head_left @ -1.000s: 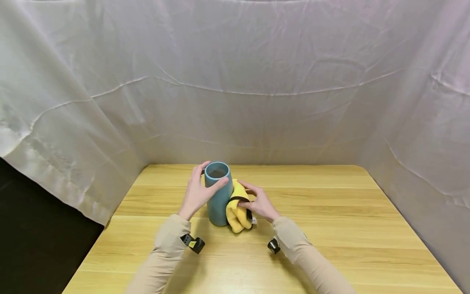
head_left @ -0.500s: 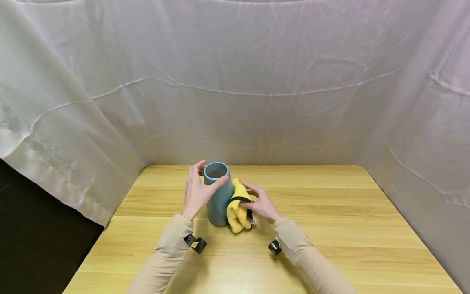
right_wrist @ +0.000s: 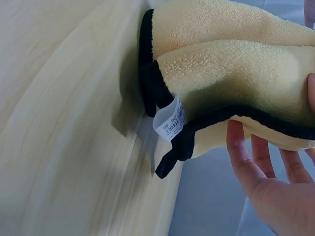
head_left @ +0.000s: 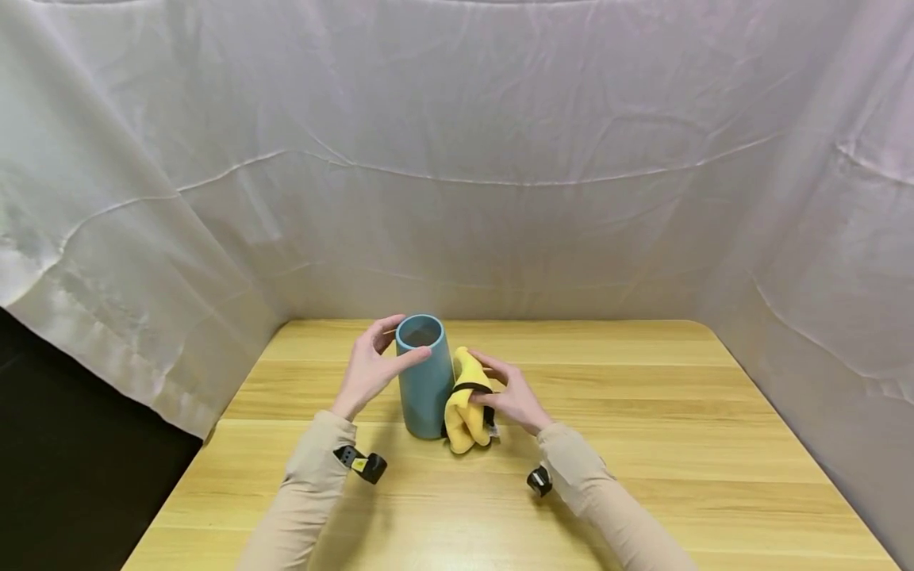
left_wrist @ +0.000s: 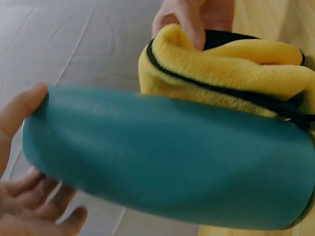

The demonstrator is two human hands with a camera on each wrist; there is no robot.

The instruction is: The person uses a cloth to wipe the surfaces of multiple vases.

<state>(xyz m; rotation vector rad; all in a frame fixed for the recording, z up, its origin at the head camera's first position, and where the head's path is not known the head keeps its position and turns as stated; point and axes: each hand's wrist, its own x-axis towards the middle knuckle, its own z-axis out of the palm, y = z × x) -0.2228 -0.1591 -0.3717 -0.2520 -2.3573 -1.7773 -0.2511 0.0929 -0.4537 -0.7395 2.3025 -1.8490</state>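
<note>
A tall blue vase [head_left: 426,392] stands upright on the table, its round mouth open at the top. My left hand [head_left: 371,369] holds it near the rim, thumb on the front and fingers around the far left side. In the left wrist view the thumb tip touches the vase wall [left_wrist: 167,152]. Against the vase's right side is a bunched yellow towel [head_left: 467,432] with black edging, gripped by my right hand [head_left: 516,400] between thumb and fingers. A white tag [right_wrist: 171,120] and a black loop [right_wrist: 170,161] hang from the towel in the right wrist view.
The light wooden table [head_left: 678,444] extends on both sides of the vase. Grey-white curtains [head_left: 500,238] hang behind it and at both sides. A dark area [head_left: 71,452] lies beyond the left table edge.
My left hand has shifted slightly left, its thumb drawn back a little along the vase's front. The right hand and the towel have moved very slightly right.
</note>
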